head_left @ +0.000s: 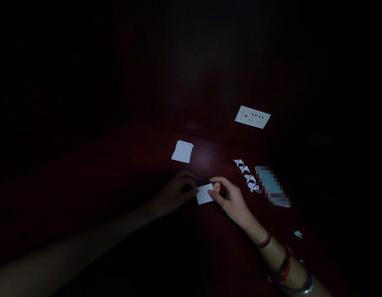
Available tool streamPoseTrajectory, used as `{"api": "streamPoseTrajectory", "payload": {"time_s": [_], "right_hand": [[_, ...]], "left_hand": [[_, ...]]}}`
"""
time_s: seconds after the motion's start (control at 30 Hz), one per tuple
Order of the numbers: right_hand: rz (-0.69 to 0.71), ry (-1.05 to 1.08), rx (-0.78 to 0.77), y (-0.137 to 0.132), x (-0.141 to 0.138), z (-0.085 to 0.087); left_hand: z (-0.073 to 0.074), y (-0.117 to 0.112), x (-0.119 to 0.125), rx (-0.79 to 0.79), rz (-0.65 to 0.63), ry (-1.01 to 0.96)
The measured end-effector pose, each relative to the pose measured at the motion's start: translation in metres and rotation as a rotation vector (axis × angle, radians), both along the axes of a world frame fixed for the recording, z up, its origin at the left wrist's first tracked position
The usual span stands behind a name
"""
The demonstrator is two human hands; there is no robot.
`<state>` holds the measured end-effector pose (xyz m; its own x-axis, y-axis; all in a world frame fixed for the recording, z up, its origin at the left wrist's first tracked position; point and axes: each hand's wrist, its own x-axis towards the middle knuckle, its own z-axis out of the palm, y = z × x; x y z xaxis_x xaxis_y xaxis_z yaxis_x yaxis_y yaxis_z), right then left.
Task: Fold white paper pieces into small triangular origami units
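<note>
A small white sheet of paper (pixel 205 195) with a faint crease is held between both hands above the dark red tabletop. My right hand (pixel 227 197) pinches its right edge, thumb on top and fingers behind. At the left edge, the thumb and fingertips of my left hand (pixel 183 190) close on the paper; this hand lies in deep shadow. Farther back sits a stack of white paper sheets (pixel 182 152). To the right of my right hand, several folded white paper pieces (pixel 246 174) lie in a slanting row.
A phone-like device (pixel 273 186), its screen blurred out, lies right of the folded pieces. Small white scraps (pixel 298 234) rest nearer on the right. A white power socket (pixel 253 117) is set in the dark upright panel behind. Much of the surroundings is too dark to make out.
</note>
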<state>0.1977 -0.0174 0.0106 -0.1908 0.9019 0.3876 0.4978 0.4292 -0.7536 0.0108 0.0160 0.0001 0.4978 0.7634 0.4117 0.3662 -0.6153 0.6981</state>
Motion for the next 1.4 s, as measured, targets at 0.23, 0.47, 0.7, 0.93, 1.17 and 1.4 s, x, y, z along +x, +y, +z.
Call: {"api": "streamPoseTrajectory", "payload": {"time_s": [0.23, 0.47, 0.7, 0.93, 1.17, 1.4], "right_hand": [[-0.018, -0.115, -0.022, 0.000, 0.002, 0.001], [-0.010, -0.179, 0.033, -0.003, -0.002, 0.006], [0.032, -0.199, 0.134, -0.005, -0.003, 0.011], [-0.040, -0.192, 0.124, 0.005, 0.011, 0.001], [0.011, -0.211, 0.219, -0.002, 0.006, 0.009], [0.053, -0.306, 0.179, -0.002, 0.001, 0.006]], "left_hand": [[-0.004, 0.004, -0.001, 0.070, -0.024, 0.097], [0.003, 0.000, 0.000, 0.140, 0.000, 0.103], [0.012, -0.009, 0.001, 0.200, 0.016, 0.066], [0.011, 0.002, -0.008, 0.094, 0.171, -0.025], [0.002, 0.002, -0.003, 0.066, 0.075, 0.102], [0.011, -0.007, 0.000, 0.165, 0.011, 0.145]]}}
